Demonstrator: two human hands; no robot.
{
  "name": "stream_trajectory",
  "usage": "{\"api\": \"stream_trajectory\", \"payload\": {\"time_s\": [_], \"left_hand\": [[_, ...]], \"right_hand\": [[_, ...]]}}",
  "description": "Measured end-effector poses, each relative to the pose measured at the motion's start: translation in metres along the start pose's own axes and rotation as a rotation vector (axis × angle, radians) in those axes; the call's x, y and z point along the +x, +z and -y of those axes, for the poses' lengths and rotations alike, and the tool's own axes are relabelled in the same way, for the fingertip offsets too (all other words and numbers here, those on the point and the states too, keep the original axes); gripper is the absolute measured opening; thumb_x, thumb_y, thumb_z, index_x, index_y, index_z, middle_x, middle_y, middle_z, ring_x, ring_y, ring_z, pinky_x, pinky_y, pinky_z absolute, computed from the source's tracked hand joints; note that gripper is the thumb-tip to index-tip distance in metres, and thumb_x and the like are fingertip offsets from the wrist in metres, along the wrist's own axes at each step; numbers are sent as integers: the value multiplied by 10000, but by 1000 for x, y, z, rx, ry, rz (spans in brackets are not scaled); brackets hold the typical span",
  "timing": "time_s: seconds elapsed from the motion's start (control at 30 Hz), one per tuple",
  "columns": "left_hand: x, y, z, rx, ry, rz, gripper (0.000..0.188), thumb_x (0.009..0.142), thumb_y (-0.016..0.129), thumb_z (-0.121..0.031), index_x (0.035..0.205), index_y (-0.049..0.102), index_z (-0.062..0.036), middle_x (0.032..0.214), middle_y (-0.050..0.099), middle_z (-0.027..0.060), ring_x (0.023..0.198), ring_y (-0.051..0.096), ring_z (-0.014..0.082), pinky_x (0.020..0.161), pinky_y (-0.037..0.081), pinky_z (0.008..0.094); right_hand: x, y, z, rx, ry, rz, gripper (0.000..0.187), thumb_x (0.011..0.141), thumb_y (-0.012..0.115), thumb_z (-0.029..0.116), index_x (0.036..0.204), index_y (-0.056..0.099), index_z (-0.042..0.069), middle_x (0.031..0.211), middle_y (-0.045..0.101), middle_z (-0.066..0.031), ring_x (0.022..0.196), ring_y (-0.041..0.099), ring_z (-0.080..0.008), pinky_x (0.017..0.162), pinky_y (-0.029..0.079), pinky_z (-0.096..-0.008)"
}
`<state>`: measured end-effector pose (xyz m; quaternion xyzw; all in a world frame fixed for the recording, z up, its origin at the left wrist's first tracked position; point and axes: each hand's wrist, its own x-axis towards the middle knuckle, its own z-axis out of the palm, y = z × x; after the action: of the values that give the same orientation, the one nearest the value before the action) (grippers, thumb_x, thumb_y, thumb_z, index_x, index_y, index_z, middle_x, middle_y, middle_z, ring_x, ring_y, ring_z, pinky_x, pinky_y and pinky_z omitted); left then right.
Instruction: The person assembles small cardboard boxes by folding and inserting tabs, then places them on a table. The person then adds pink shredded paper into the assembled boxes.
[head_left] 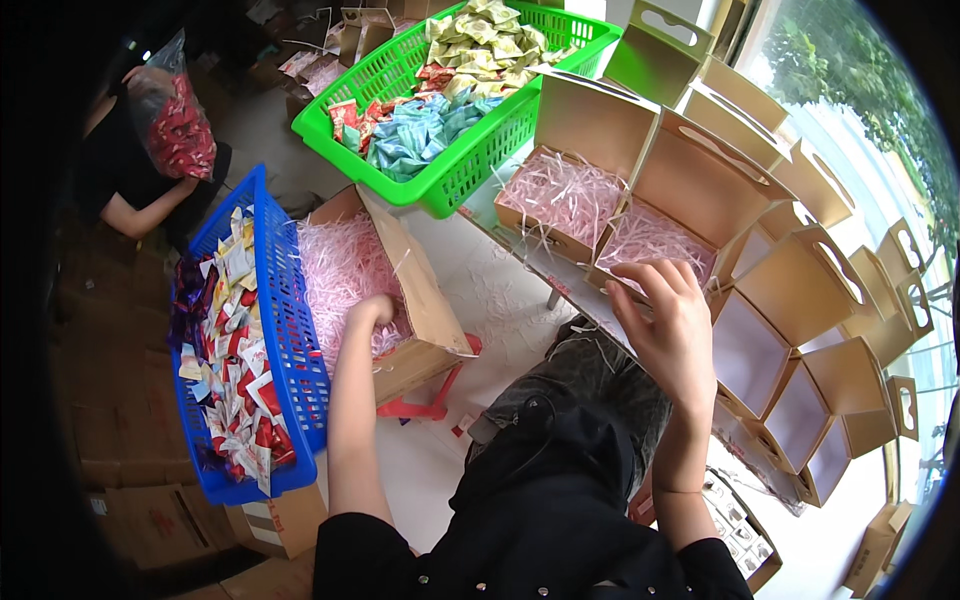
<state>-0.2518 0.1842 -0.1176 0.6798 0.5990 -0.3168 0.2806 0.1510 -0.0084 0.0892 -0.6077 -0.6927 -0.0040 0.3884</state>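
My left hand (374,310) reaches into a cardboard carton (428,290) filled with pink shredded paper (345,262). Its wrist is bent and its fingers are buried, so what they hold is hidden. Over the near edge of a kraft gift box (697,172) hangs my right hand (660,312), thumb and fingers apart, nothing visible in it. Pink paper shreds (655,238) lie inside that box. Left of it, a second gift box (590,118) with its handled lid raised also holds pink shreds (563,190).
A blue basket (290,330) of wrapped packets stands left of the carton. Beyond is a green basket (455,180) of packets. More raised-lid boxes (745,345) line the right, by a window. At far left a person (135,215) holds a clear bag (180,125) of red packets.
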Motion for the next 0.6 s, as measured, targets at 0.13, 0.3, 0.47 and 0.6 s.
{"api": "stream_trajectory", "payload": {"time_s": [0.13, 0.3, 0.47, 0.6], "left_hand": [[-33, 4, 13, -3, 47, -246, 278, 726, 493, -36, 914, 645, 99, 982, 620, 301, 915, 634, 385, 739, 508, 416], [-78, 26, 20, -344, 5, -626, 449, 756, 439, -78, 1158, 546, 90, 1052, 590, 318, 1029, 577, 410, 921, 435, 425], [-152, 2, -35, -470, -225, -711, 489, 790, 410, -64, 1267, 501, -2, 1094, 569, 318, 1035, 566, 414, 906, 428, 454], [-193, -23, -56, -456, -195, -951, 500, 780, 388, 29, 1265, 488, -47, 993, 606, 292, 963, 576, 439, 842, 434, 480]], "right_hand": [[1, 7, 3, -13, -7, 53, 127, 781, 684, 107, 891, 643, 60, 836, 618, -75, 786, 553, -272, 713, 460, -364], [5, 18, 14, 4, -71, 95, 125, 771, 687, 104, 882, 644, 65, 809, 603, -68, 778, 551, -264, 709, 466, -362], [5, 37, 17, -8, -136, 140, 112, 782, 666, 157, 856, 635, 79, 805, 567, -56, 800, 542, -244, 717, 460, -355], [8, 55, 23, 19, -175, 161, 118, 782, 664, 171, 852, 635, 81, 807, 568, -55, 806, 549, -242, 731, 460, -347]]}}
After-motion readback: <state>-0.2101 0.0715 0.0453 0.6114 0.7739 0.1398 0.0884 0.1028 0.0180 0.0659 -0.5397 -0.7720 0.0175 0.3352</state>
